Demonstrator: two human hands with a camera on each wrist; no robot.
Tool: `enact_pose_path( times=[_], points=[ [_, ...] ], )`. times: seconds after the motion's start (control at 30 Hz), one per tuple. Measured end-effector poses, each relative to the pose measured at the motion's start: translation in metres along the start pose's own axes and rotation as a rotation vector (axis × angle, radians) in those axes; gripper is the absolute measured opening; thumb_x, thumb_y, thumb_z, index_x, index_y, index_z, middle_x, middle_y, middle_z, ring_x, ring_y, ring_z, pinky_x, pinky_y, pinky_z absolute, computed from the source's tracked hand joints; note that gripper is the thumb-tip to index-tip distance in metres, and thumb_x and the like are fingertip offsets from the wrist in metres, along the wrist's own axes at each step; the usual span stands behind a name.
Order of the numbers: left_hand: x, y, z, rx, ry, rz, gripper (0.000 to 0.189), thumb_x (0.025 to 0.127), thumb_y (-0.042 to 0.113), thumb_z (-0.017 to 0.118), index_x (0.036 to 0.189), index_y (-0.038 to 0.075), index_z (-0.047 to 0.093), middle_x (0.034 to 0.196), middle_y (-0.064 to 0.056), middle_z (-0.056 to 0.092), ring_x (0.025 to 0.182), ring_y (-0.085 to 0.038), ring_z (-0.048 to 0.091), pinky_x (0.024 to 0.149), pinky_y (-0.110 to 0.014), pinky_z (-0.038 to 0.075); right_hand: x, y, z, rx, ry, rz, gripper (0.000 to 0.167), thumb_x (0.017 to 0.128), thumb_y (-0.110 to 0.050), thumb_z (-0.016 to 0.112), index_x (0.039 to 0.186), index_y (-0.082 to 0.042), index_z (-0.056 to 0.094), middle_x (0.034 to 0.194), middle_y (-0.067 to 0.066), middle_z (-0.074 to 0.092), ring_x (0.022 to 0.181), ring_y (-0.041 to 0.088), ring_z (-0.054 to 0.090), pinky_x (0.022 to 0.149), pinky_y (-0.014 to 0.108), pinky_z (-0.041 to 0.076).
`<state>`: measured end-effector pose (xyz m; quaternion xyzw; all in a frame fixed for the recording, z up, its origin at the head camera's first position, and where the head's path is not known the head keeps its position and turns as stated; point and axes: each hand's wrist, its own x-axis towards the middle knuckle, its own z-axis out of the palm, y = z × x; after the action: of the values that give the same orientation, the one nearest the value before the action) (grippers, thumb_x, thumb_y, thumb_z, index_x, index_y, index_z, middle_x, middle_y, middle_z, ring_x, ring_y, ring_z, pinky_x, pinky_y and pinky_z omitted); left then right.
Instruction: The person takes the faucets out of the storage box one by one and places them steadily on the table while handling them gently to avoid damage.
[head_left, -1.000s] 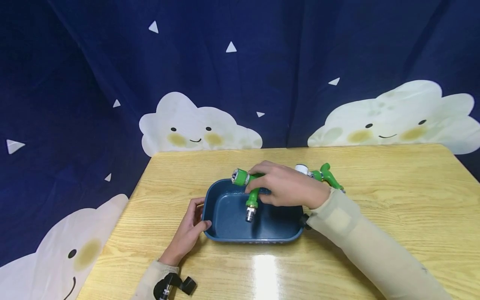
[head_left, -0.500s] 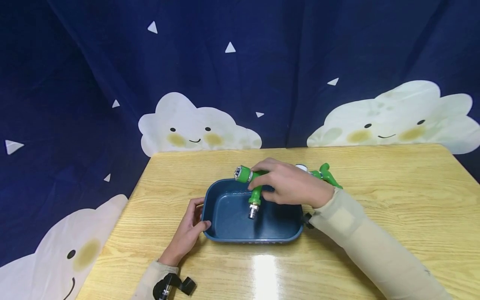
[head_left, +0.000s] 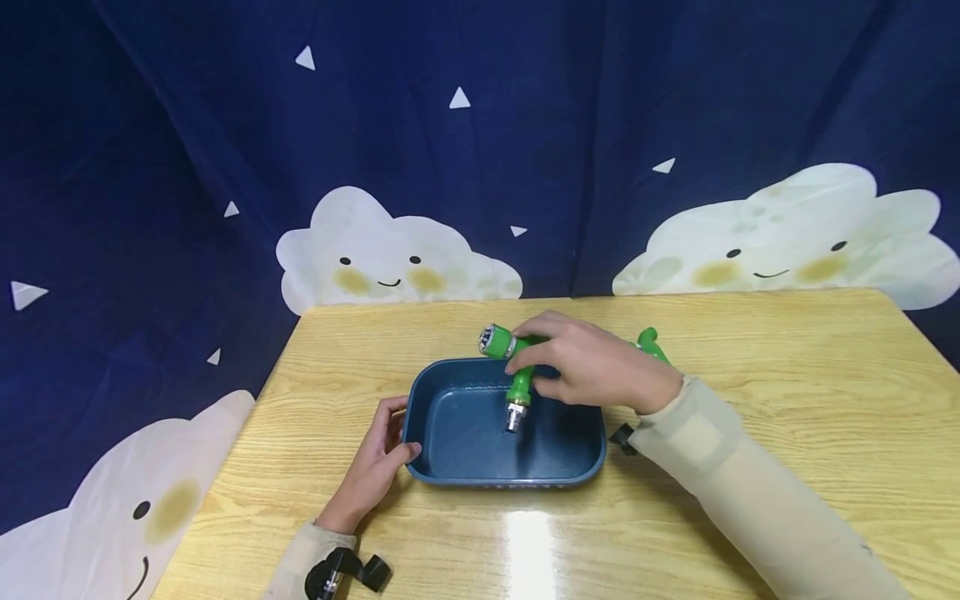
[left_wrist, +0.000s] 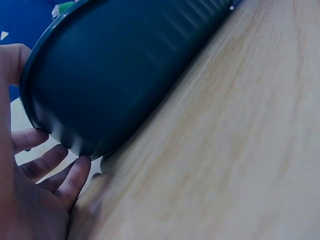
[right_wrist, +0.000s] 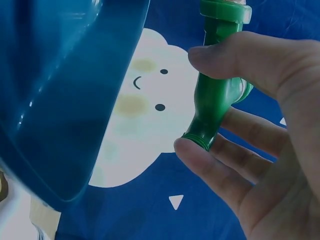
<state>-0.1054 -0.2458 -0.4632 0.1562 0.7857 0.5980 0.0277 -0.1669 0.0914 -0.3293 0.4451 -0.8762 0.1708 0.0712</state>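
Note:
A green tap (head_left: pixel 522 371) with a shiny metal outlet and a ribbed green knob is above the dark blue tub (head_left: pixel 450 482). My right hand (head_left: pixel 592 360) holds it between thumb and fingers. In the right wrist view, the thumb lies across the green body of the tap, and a fingertip touches its ringed end. The tub's left end is held by my left hand (head_left: pixel 369 471), thumb over the rim. In the left wrist view, several fingers of the left hand (left_wrist: pixel 47 175) press against the tub's outer wall (left_wrist: pixel 110 75).
Partly hidden behind my right hand, another green piece (head_left: pixel 649 342) lies on the wooden table (head_left: pixel 810 400). A dark blue curtain (head_left: pixel 525 150) with white clouds and triangles hangs at the table's back edge.
My right hand has shifted a little right and away from me, carrying the tap over the tub. It now hides the white part behind it. The left hand stays on the rim.

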Motion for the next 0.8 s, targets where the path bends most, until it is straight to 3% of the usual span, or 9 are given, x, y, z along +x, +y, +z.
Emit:
enact_pose_path(
  times=[0.8],
  points=[
    [-0.001,-0.001,0.0,0.018,0.01,-0.003,0.061,0.086,-0.005,0.055,0.144,0.008,0.042,0.14,-0.023,0.055,0.12,-0.033,0.06,0.096,-0.025,0.051,-0.015,0.01,-0.001,-0.003,0.026,0.019,0.028,0.085,-0.011,0.073,0.11,-0.021,0.08,0.135,0.013,0.068,0.127,0.031,0.062,0.107,0.048,0.052]
  ],
)
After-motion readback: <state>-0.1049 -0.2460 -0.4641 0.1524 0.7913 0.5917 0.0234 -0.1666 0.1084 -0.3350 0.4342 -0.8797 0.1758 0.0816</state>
